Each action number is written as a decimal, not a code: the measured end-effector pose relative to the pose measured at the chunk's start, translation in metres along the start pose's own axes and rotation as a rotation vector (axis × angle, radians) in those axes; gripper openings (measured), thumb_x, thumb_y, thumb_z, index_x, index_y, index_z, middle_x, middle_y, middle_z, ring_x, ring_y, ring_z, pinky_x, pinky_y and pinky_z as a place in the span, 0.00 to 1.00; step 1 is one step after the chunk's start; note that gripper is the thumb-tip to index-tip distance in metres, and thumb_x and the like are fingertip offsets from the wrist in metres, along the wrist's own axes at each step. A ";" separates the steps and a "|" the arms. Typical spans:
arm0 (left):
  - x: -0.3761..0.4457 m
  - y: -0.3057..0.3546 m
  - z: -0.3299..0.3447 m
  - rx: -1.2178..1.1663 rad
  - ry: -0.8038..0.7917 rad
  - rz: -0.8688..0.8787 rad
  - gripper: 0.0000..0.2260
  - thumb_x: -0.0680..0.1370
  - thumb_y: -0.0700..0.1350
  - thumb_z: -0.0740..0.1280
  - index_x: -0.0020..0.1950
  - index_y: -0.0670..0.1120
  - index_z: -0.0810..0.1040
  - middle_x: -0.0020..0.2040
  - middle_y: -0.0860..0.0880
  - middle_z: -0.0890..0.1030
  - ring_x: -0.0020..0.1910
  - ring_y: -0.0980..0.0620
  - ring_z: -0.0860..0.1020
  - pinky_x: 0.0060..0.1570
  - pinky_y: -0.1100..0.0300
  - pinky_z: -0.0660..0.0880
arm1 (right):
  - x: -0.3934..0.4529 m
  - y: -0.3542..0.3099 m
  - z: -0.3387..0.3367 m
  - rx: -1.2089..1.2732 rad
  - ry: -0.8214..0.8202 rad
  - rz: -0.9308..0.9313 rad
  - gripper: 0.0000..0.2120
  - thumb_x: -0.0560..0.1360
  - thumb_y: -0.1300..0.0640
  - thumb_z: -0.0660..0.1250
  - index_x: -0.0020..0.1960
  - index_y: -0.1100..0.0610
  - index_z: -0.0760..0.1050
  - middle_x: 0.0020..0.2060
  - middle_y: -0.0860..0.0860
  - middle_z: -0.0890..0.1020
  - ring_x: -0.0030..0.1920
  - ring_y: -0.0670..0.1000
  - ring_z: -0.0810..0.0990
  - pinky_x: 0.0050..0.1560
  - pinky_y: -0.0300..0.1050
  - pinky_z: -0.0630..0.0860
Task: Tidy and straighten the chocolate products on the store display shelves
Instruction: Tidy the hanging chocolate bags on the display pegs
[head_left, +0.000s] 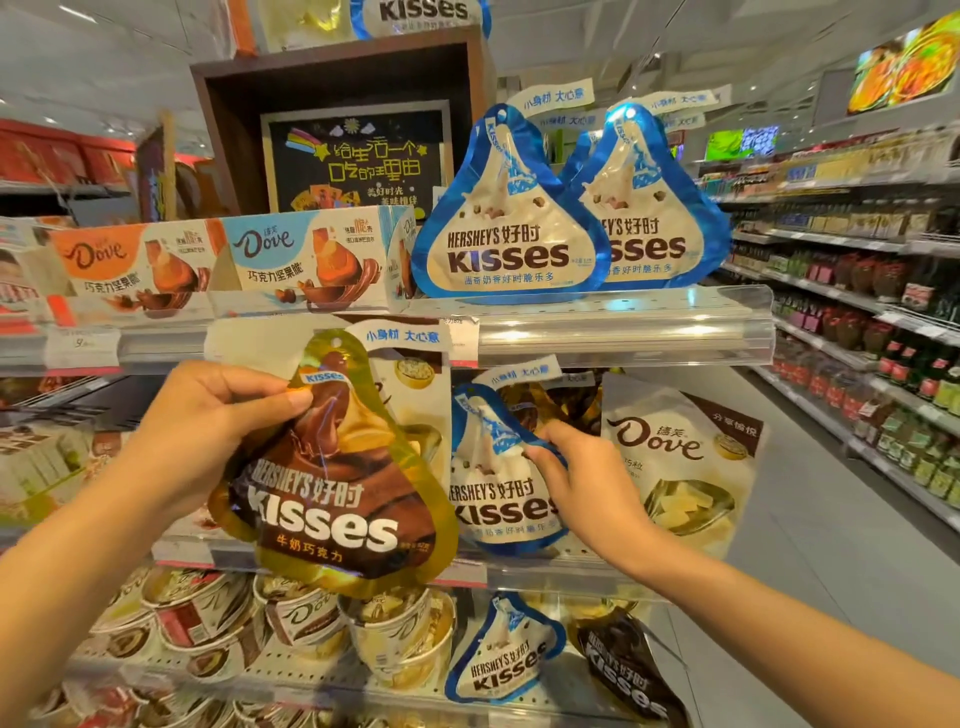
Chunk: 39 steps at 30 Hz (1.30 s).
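A supermarket aisle, its chocolate display stacked in tiers beneath a chalkboard sign (358, 161), with long grocery shelves (857, 322) running off to the right. In front of the middle shelf (545, 566), the left hand (208, 431) pinches the upper neck of a gold Kisses bag (332, 488), thumb and fingers closed on the foil, holding it clear of the shelf and slightly tilted. The right hand (582, 483) reaches in just right of the gold bag and grips the edge of a blue-and-white Kisses bag (493, 483) standing on that same shelf, fingers curled over its side. Right of that bag stands a white Dove pouch (680, 467). On the tier above the gold bag, two blue Kisses bags (514, 228) stand upright and overlapping, with Dove boxes (311, 254) to their left. Below the gold bag sit Dove cups (291, 618), a leaning blue Kisses bag (504, 654) and a dark Kisses bag (628, 670).

The step in hand appears to be re-seating bags on the middle shelf. The next move likely calls for squaring the blue bag upright, then setting the gold bag down beside it, face forward.
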<state>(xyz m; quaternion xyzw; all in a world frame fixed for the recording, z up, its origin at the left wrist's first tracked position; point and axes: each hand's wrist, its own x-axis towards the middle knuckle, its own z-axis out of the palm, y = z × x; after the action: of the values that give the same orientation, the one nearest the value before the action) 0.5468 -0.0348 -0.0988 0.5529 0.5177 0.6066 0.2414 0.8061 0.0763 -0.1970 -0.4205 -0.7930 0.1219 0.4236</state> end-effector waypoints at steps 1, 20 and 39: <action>0.000 0.002 -0.003 0.003 0.010 0.003 0.27 0.39 0.62 0.80 0.29 0.48 0.84 0.28 0.48 0.82 0.27 0.54 0.80 0.31 0.67 0.77 | 0.001 -0.006 -0.006 -0.007 -0.002 -0.022 0.06 0.78 0.53 0.62 0.47 0.53 0.75 0.32 0.44 0.76 0.33 0.46 0.75 0.32 0.42 0.70; -0.003 0.023 0.014 0.014 0.074 -0.028 0.19 0.71 0.32 0.68 0.23 0.49 0.81 0.24 0.52 0.80 0.27 0.55 0.79 0.32 0.65 0.77 | 0.131 -0.068 -0.133 0.117 0.331 -0.085 0.09 0.74 0.56 0.65 0.45 0.61 0.79 0.41 0.58 0.82 0.44 0.54 0.82 0.45 0.52 0.79; 0.009 0.028 0.005 0.014 0.027 -0.039 0.08 0.67 0.37 0.70 0.29 0.46 0.83 0.29 0.48 0.82 0.30 0.53 0.81 0.39 0.57 0.75 | 0.163 -0.068 -0.100 0.209 0.315 -0.055 0.18 0.77 0.57 0.64 0.31 0.53 0.63 0.26 0.46 0.65 0.28 0.42 0.66 0.29 0.32 0.64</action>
<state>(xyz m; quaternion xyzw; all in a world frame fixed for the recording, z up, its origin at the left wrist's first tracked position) 0.5570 -0.0351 -0.0704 0.5360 0.5359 0.6056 0.2425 0.7981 0.1435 -0.0061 -0.3663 -0.7112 0.1248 0.5869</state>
